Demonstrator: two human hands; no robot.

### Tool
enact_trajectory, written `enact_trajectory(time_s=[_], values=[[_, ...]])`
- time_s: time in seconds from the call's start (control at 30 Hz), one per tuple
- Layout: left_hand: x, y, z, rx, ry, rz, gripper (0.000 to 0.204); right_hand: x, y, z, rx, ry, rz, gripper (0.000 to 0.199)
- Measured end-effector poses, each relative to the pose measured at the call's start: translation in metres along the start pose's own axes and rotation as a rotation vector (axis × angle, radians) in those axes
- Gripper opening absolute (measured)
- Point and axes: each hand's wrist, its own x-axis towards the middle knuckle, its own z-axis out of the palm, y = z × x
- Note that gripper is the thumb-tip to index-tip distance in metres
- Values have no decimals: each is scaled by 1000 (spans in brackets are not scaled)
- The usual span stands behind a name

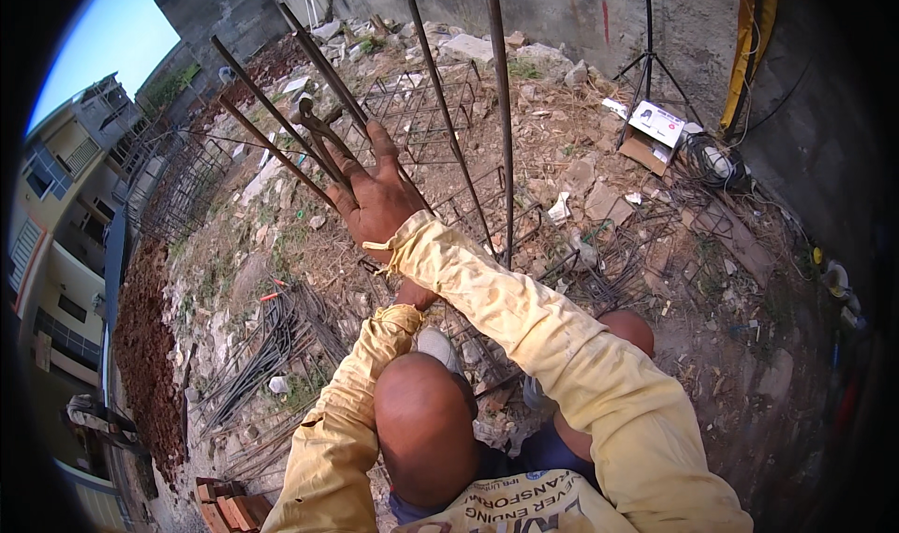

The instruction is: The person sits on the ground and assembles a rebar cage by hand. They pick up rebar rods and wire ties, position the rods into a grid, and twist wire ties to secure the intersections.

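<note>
My right hand (382,200) reaches up and left among upright steel bars (323,74), its back toward me. Its fingers are partly stretched along what looks like a pair of pincers (311,119), whose rounded head sticks out past the fingertips. The thumb side lies against a thinner bar (272,149). Beneath my right forearm, just a strip of my left hand (415,295) shows at the cuff; its fingers are hidden. Two more upright bars (499,111) rise just right of my right hand.
A bundle of dark rods (267,341) lies on the rubble at left. Wire and bar cages (431,111) spread farther off. At right are a tripod (648,60), an opened carton (655,125) and coiled cable (716,163) by a grey wall. Bricks (229,507) sit near lower left.
</note>
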Motion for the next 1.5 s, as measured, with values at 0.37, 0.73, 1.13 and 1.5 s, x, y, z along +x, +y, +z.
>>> enact_trajectory(time_s=[0.37, 0.73, 1.13, 1.5], values=[[13, 5, 5, 23, -15, 31, 72, 14, -12, -43, -61, 239, -199, 39], [3, -5, 7, -351, -80, -252, 64, -141, 11, -174, 268, 627, 456, 38], [15, -134, 115, -127, -380, -398, 33, -323, 69, -57, 616, 410, 1453, 39], [25, -152, 160, -29, -415, -432, 34, -353, 160, 6, 9, -3, 1360, 36]])
